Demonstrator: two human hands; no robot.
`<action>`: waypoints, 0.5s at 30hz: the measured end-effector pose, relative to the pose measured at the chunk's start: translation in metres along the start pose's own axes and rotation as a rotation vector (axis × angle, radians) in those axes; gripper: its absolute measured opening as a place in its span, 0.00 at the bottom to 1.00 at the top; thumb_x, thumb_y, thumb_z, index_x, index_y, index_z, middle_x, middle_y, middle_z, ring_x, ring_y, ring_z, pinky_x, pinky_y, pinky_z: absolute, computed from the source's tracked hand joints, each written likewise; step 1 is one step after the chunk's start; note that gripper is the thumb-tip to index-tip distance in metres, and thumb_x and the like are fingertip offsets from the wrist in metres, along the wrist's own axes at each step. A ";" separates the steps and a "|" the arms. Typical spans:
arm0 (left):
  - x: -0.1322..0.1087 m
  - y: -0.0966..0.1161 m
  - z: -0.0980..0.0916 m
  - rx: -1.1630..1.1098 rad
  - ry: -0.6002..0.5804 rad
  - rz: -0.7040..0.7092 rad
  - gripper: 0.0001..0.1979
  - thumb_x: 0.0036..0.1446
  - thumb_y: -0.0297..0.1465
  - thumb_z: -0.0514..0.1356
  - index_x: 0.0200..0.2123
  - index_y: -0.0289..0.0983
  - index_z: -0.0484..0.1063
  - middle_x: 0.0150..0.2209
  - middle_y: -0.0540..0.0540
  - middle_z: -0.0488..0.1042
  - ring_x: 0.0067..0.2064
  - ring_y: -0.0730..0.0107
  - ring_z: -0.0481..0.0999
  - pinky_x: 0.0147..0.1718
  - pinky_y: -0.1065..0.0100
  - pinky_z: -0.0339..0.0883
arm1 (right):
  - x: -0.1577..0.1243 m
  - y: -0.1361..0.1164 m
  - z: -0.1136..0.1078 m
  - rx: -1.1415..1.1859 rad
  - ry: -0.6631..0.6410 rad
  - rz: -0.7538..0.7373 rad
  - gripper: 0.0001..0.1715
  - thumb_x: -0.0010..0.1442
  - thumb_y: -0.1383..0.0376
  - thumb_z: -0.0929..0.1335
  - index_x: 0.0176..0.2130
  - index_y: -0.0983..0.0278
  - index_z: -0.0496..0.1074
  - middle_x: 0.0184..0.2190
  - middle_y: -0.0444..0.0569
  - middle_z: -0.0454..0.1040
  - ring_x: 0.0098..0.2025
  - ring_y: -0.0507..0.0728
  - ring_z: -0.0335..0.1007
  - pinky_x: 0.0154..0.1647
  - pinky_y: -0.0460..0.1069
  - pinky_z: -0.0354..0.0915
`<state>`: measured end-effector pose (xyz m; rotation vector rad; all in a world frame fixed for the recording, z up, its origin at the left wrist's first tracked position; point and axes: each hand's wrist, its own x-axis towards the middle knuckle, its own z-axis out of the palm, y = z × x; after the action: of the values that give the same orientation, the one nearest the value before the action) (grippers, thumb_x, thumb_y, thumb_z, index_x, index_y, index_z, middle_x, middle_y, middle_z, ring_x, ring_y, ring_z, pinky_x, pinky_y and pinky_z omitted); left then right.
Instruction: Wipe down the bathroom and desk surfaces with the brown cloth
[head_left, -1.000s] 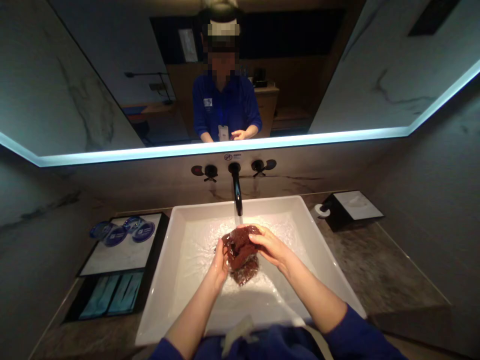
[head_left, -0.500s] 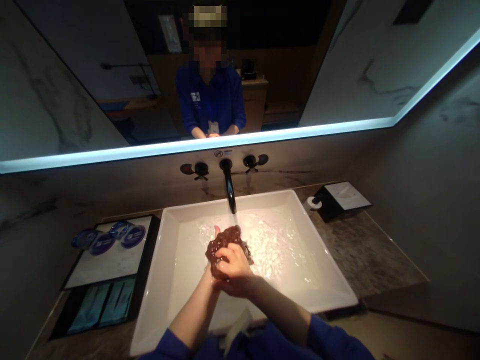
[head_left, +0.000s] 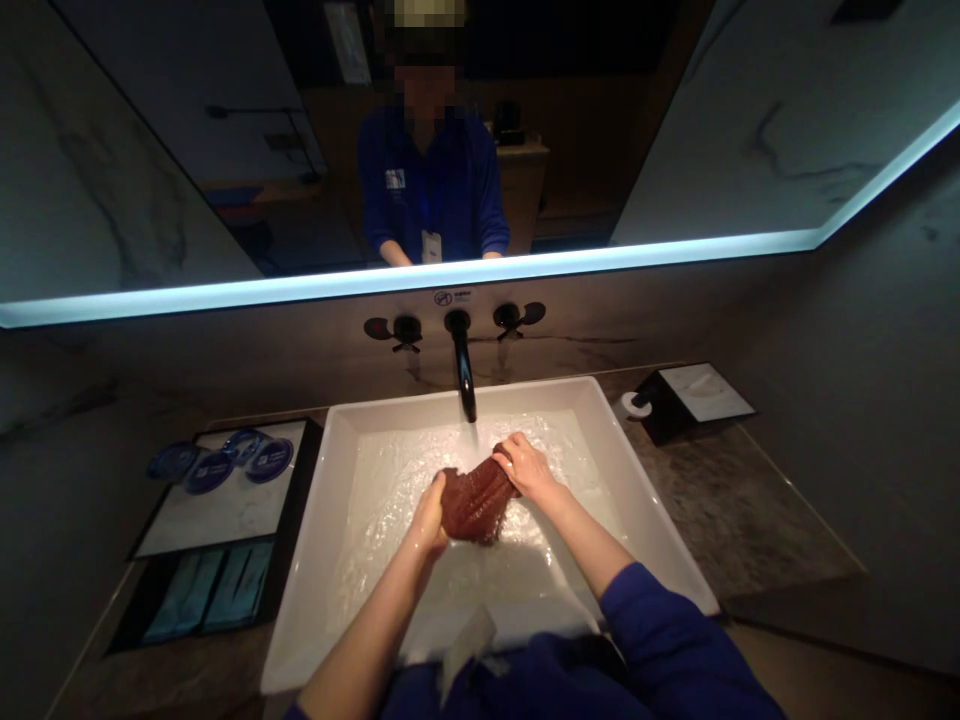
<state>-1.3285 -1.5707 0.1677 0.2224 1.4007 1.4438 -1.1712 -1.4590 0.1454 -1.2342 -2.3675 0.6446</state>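
Observation:
A wet reddish-brown cloth (head_left: 474, 500) is stretched between my two hands over a white square sink (head_left: 330, 480). My left hand (head_left: 428, 517) grips its lower left end with closed fingers. My right hand (head_left: 523, 466) grips its upper right end, also closed. A black wall-mounted faucet (head_left: 464, 368) runs water just above the cloth, and water covers the basin floor.
Two black tap handles (head_left: 405, 330) flank the spout on the wall. A tray (head_left: 225, 480) with blue round lids and teal packets lies left of the sink. A black box (head_left: 686, 400) with a white top sits at the right. A lit mirror (head_left: 675, 130) reflects me.
My hands were bunched together on the balled cloth; they have drawn apart, the right going up and right, and the cloth is now pulled out between them.

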 end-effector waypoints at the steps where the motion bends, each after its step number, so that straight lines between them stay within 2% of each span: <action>1: 0.006 0.007 -0.009 0.046 0.041 0.063 0.18 0.51 0.43 0.61 0.38 0.34 0.68 0.35 0.43 0.76 0.36 0.63 0.77 0.41 0.59 0.72 | -0.004 0.012 -0.003 -0.014 0.011 0.036 0.14 0.65 0.59 0.60 0.41 0.62 0.71 0.43 0.53 0.68 0.42 0.58 0.67 0.43 0.50 0.65; 5: 0.037 0.030 -0.045 0.321 0.190 0.287 0.18 0.51 0.37 0.60 0.44 0.35 0.67 0.45 0.42 0.74 0.47 0.63 0.74 0.51 0.62 0.66 | -0.025 0.050 -0.019 -0.029 0.070 0.139 0.16 0.64 0.59 0.60 0.42 0.64 0.71 0.46 0.56 0.68 0.47 0.58 0.67 0.48 0.50 0.63; 8: 0.057 0.034 -0.063 0.586 0.242 0.356 0.23 0.51 0.30 0.59 0.53 0.35 0.66 0.54 0.40 0.69 0.57 0.61 0.67 0.58 0.62 0.58 | -0.034 0.071 -0.033 -0.011 -0.108 0.209 0.23 0.65 0.55 0.58 0.33 0.65 0.73 0.37 0.54 0.73 0.41 0.57 0.69 0.44 0.48 0.63; 10: 0.066 0.031 -0.071 0.772 0.236 0.331 0.28 0.52 0.30 0.58 0.57 0.32 0.63 0.50 0.36 0.72 0.54 0.55 0.69 0.57 0.57 0.59 | -0.030 0.077 -0.037 -0.014 -0.200 0.291 0.29 0.67 0.54 0.54 0.29 0.65 0.73 0.30 0.52 0.74 0.35 0.57 0.71 0.39 0.48 0.63; 11: 0.069 0.030 -0.074 0.862 0.224 0.308 0.30 0.53 0.31 0.58 0.59 0.30 0.61 0.46 0.35 0.74 0.51 0.52 0.72 0.55 0.53 0.61 | -0.025 0.077 -0.035 -0.025 -0.199 0.327 0.29 0.67 0.56 0.53 0.31 0.66 0.74 0.29 0.53 0.74 0.35 0.57 0.71 0.38 0.48 0.62; 13: 0.073 0.028 -0.077 1.022 0.186 0.281 0.31 0.55 0.32 0.56 0.61 0.28 0.57 0.39 0.35 0.76 0.46 0.50 0.74 0.51 0.51 0.63 | -0.012 0.068 -0.024 -0.050 -0.157 0.371 0.24 0.67 0.59 0.55 0.43 0.68 0.73 0.37 0.56 0.75 0.40 0.59 0.71 0.41 0.49 0.62; 15: 0.076 0.029 -0.078 1.158 0.148 0.297 0.28 0.56 0.31 0.55 0.60 0.32 0.60 0.41 0.36 0.75 0.47 0.51 0.73 0.52 0.53 0.62 | 0.004 0.051 -0.006 -0.057 -0.137 0.376 0.23 0.65 0.62 0.58 0.55 0.68 0.65 0.48 0.60 0.72 0.47 0.60 0.69 0.45 0.50 0.61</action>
<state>-1.4325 -1.5543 0.1295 1.0979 2.2656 0.7022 -1.1361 -1.4285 0.1222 -1.7340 -2.2903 0.8028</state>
